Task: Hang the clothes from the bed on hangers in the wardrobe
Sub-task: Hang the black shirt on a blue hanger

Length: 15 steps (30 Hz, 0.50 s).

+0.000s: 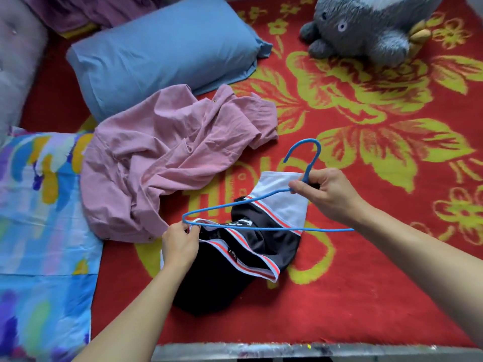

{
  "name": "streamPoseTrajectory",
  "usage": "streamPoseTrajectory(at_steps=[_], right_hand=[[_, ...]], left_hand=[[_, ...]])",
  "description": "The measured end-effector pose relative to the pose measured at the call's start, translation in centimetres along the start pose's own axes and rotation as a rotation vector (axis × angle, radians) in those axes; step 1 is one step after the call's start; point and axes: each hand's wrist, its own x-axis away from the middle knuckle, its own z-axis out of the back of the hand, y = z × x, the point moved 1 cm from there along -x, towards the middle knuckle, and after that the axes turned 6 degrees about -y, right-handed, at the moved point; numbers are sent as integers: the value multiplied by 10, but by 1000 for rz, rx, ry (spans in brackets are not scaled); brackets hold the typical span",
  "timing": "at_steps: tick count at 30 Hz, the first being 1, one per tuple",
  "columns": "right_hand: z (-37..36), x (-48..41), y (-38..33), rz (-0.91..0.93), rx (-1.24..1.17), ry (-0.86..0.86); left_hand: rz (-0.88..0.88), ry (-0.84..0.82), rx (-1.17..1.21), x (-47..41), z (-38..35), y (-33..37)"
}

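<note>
So, right hand: at 3 o'clock from centre, thumb and fingers pinching the blue hanger at the base of its hook.
Left hand: at 7 o'clock, fingers curled on the white striped edge of the black garment, at the hanger's left tip.
Black garment: crumpled on the red blanket, under the hanger.
Pink shirt: at 10 o'clock from the garment, touching it.
Pillow: 11 o'clock.
Plush toy: 1 o'clock.

The bed is covered by a red blanket with yellow flowers; a blue pillow is laid far left, a grey plush toy far right.
</note>
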Motion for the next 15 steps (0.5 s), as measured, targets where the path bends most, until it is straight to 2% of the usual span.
streamPoseTrajectory(at_steps=[4, 9, 12, 15], right_hand=[[-4, -5, -12, 8, 39, -16], [-3, -1, -15, 34, 234, 16], [-35, 3, -19, 79, 245, -52], [-83, 5, -20, 43, 97, -197]], left_hand=[[13, 46, 7, 3, 8, -11], [0, 82, -1, 3, 17, -20], [-95, 46, -9, 10, 9, -7], [-254, -59, 6, 19, -5, 11]])
